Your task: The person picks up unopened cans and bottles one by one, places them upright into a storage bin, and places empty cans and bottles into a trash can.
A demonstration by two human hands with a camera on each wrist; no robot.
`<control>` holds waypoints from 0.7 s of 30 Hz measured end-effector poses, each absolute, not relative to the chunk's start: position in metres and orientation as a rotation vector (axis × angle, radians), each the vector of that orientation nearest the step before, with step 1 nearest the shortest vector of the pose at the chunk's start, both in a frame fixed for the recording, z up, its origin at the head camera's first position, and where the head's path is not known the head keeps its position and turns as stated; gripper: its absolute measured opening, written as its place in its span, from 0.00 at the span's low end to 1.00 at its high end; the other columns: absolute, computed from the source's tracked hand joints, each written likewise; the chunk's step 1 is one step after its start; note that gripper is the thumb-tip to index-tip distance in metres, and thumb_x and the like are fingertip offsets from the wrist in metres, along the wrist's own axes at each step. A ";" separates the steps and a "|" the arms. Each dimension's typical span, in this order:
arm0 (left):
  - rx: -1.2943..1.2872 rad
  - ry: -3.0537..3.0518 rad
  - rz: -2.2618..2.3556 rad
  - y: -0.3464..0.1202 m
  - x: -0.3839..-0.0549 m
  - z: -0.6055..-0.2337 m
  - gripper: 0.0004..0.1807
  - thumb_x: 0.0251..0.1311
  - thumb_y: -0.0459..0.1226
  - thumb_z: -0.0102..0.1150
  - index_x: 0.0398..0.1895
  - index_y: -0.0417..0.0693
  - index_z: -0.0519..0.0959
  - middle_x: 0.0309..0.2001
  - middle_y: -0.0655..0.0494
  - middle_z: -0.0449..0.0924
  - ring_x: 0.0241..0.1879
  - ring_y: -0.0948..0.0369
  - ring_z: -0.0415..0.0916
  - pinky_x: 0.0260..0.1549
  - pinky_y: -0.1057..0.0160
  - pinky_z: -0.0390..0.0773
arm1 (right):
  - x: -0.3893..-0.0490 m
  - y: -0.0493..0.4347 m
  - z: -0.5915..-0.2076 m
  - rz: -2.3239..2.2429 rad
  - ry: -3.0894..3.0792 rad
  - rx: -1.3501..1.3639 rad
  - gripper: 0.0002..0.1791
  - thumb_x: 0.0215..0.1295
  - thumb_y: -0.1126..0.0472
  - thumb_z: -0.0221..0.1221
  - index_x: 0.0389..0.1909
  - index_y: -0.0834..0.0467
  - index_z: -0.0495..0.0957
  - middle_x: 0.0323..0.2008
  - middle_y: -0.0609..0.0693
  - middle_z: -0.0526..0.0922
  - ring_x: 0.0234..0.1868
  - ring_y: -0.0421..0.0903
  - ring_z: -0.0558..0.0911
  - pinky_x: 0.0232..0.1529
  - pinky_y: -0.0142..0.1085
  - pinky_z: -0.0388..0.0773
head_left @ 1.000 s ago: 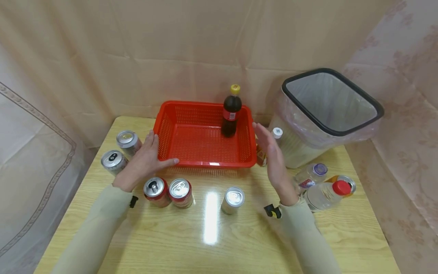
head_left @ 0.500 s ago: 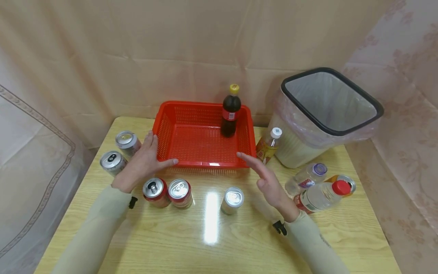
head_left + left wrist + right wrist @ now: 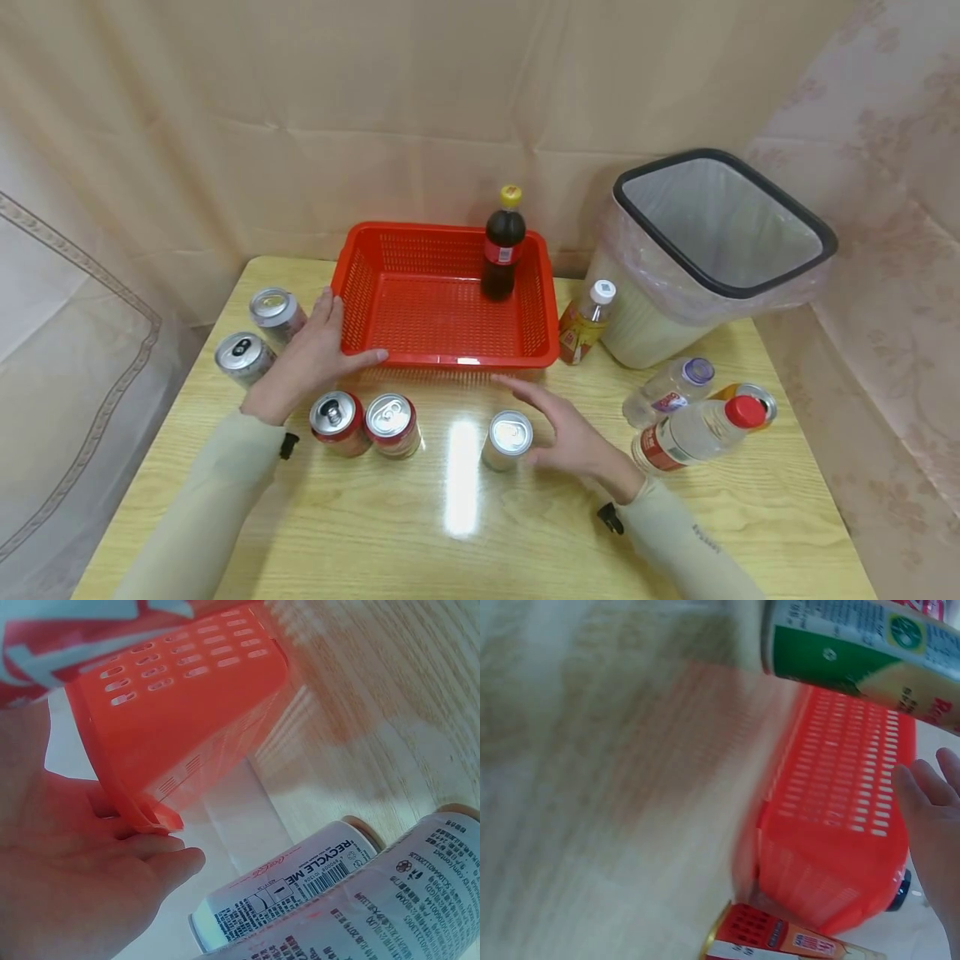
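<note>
A red plastic basket stands at the back of the table with a dark cola bottle upright inside it. My left hand grips the basket's front left corner, thumb along the front rim; the left wrist view shows fingers at the rim. My right hand is spread just right of a pale can, thumb close to its side; whether they touch I cannot tell. In the right wrist view this can has a green band, and the right fingers hold nothing.
Two silver cans stand left of my left hand, and two red cans right of its wrist. A yellow-labelled bottle stands beside the basket. At right are a lined bin, clear bottles and an orange can.
My right hand has moved from the basket's right side toward me and leftward, to the pale can, uncovering the yellow-labelled bottle. The left hand stays at the basket.
</note>
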State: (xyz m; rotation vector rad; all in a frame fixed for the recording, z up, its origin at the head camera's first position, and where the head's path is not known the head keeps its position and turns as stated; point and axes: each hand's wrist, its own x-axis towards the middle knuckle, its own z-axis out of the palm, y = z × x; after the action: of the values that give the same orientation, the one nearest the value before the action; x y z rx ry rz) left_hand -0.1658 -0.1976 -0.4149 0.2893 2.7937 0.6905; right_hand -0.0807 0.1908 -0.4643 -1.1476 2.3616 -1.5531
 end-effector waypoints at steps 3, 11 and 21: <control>0.289 2.796 0.691 -0.198 -0.166 -0.415 0.74 0.56 0.74 0.58 0.81 0.30 0.34 0.82 0.35 0.23 0.79 0.34 0.36 0.71 0.33 0.55 | -0.079 0.189 -0.468 -1.530 2.353 -1.092 0.60 0.56 0.21 0.60 0.80 0.55 0.59 0.77 0.56 0.66 0.75 0.58 0.67 0.74 0.46 0.64; 0.292 2.794 0.690 -0.198 -0.167 -0.416 0.74 0.55 0.75 0.58 0.81 0.30 0.34 0.82 0.35 0.23 0.80 0.35 0.34 0.72 0.34 0.53 | -0.079 0.186 -0.483 -1.568 2.274 -1.017 0.66 0.48 0.29 0.72 0.81 0.60 0.55 0.77 0.59 0.65 0.76 0.53 0.66 0.75 0.39 0.62; 0.294 2.795 0.680 -0.198 -0.166 -0.415 0.74 0.56 0.75 0.57 0.81 0.30 0.34 0.82 0.35 0.23 0.80 0.36 0.32 0.73 0.34 0.52 | -0.079 0.182 -0.488 -1.567 2.256 -0.985 0.62 0.44 0.50 0.83 0.78 0.61 0.60 0.74 0.55 0.69 0.74 0.53 0.70 0.73 0.39 0.65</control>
State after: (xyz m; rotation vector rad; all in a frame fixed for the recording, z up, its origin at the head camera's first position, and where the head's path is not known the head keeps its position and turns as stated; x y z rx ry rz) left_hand -0.1657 -0.1980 -0.4146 0.2942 2.7954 0.6800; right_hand -0.0793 0.1820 -0.4881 -0.9848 2.2561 -1.5674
